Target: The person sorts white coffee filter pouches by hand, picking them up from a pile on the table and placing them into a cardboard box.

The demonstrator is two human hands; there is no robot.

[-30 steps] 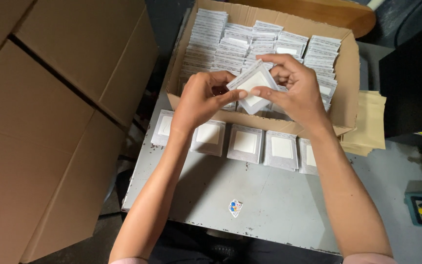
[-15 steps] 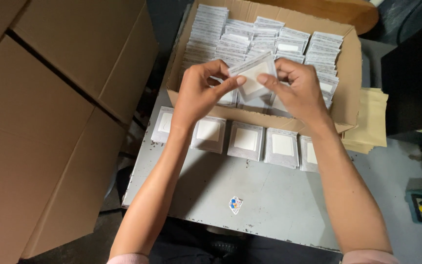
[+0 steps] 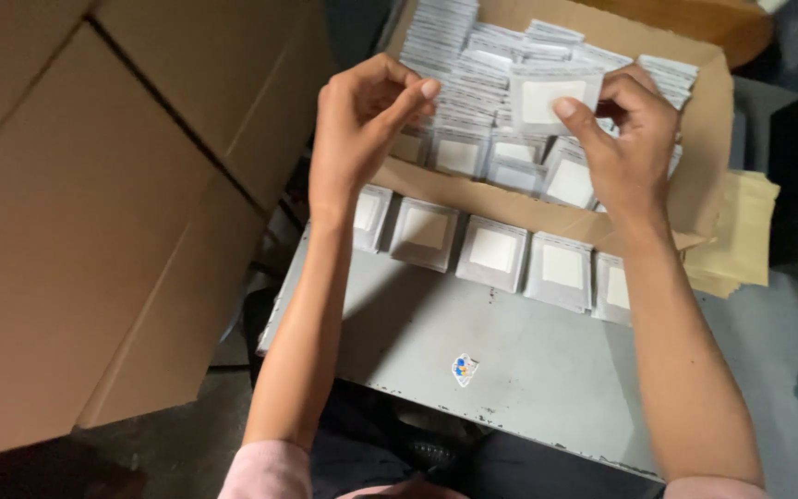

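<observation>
White-centred grey packet [image 3: 554, 100] sits at upper centre, face toward the camera, long axis level, over the cardboard box [image 3: 708, 157]. Right hand [image 3: 625, 139] pinches its right edge, hiding that corner. Left hand [image 3: 357, 125] pinches fingertips together; whether it grips anything is unclear.

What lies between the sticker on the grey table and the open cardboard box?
Head view: a row of flat grey packets lies between the sticker and the cardboard box.
</observation>
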